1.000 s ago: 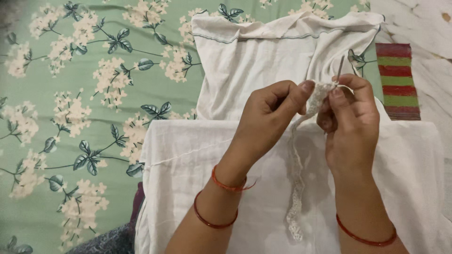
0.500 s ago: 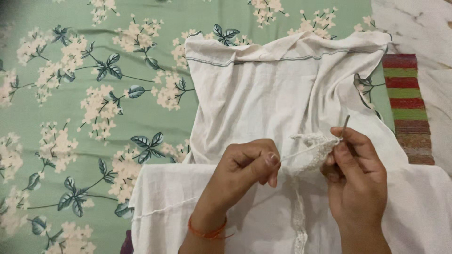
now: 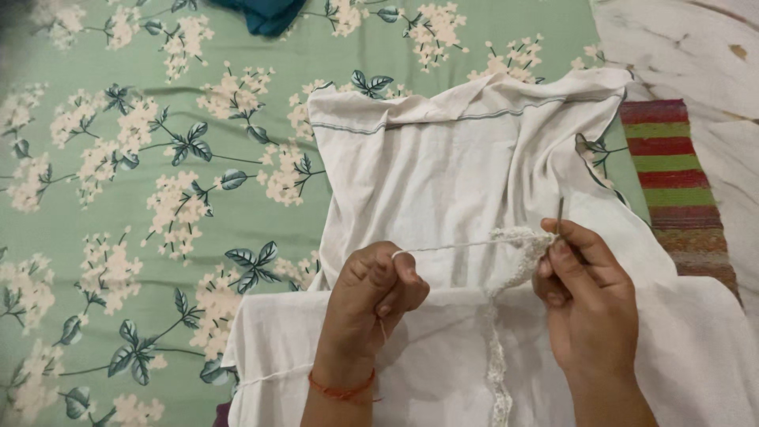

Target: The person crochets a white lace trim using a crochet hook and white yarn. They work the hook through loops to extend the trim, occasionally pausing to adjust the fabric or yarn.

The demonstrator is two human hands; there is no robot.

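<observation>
My right hand [image 3: 587,299] pinches a thin metal crochet hook [image 3: 560,215] together with the top of a white crocheted lace strip [image 3: 518,245]. The strip hangs down over the white cloth [image 3: 443,174] to the bottom edge of the view. My left hand [image 3: 371,296] is curled shut, with white yarn [image 3: 458,247] looped over its forefinger. That yarn runs taut to the right, up to the lace at the hook. Both hands hover above the white cloth spread over my lap.
A green bedsheet with a flower print [image 3: 158,158] lies under and left of the white cloth. A red and green striped mat [image 3: 672,166] sits at the right on a pale marble floor [image 3: 688,47]. Dark teal fabric [image 3: 265,14] shows at the top edge.
My left hand has let go of the lace and moved left, drawing the yarn taut over its forefinger. Both hands sit lower in the view than a second ago.
</observation>
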